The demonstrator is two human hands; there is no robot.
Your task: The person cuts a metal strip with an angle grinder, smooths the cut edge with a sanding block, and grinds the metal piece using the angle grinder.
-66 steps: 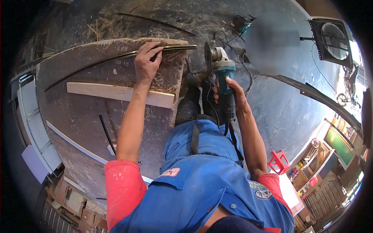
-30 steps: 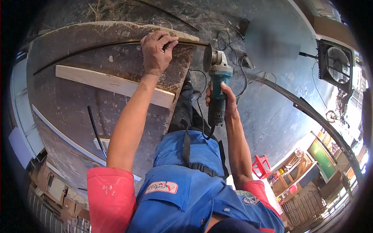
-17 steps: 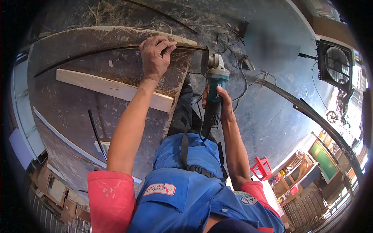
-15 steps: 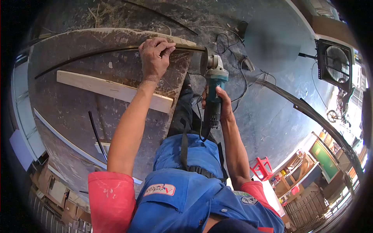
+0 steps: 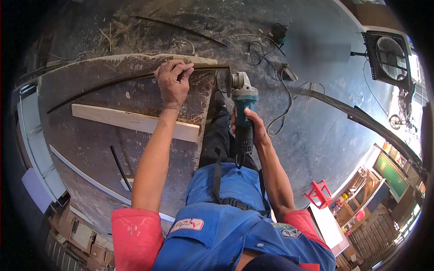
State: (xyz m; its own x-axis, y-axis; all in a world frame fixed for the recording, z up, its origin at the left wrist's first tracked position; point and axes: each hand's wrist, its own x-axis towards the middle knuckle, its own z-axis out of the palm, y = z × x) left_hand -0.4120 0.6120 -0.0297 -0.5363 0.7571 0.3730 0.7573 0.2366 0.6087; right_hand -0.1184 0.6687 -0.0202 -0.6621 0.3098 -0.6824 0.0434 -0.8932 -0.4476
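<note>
The long dark strip (image 5: 208, 67) lies across the counter (image 5: 97, 144), its near-right end reaching out past the edge to the disc (image 5: 228, 83) of my angle grinder (image 5: 244, 106). I see strip and disc meet there, though I can't tell how deep the contact goes. The strip runs left to right, bowed in my view, its far end off to my left. The grinder's long axis points away from me, head forward, with the disc edge-on at the head's left side.

My hands are apart. My left hand (image 5: 173, 83) pinches the strip between thumb and fingers, just in from the counter's edge. My right hand (image 5: 256, 123) is wrapped around the grinder's body, behind the head and closer to me than the strip.

Nearer me on the counter lie a pale board (image 5: 135, 122), a short black bar (image 5: 118, 162) and a long white strip (image 5: 86, 177). Beyond the counter, another dark length (image 5: 181, 28) rests on the floor (image 5: 312, 131), and a cable (image 5: 285, 118) loops to the right. Well off to my right, open shelving (image 5: 351, 209) holds small coloured items, too small to name, near a red stool (image 5: 319, 195).
</note>
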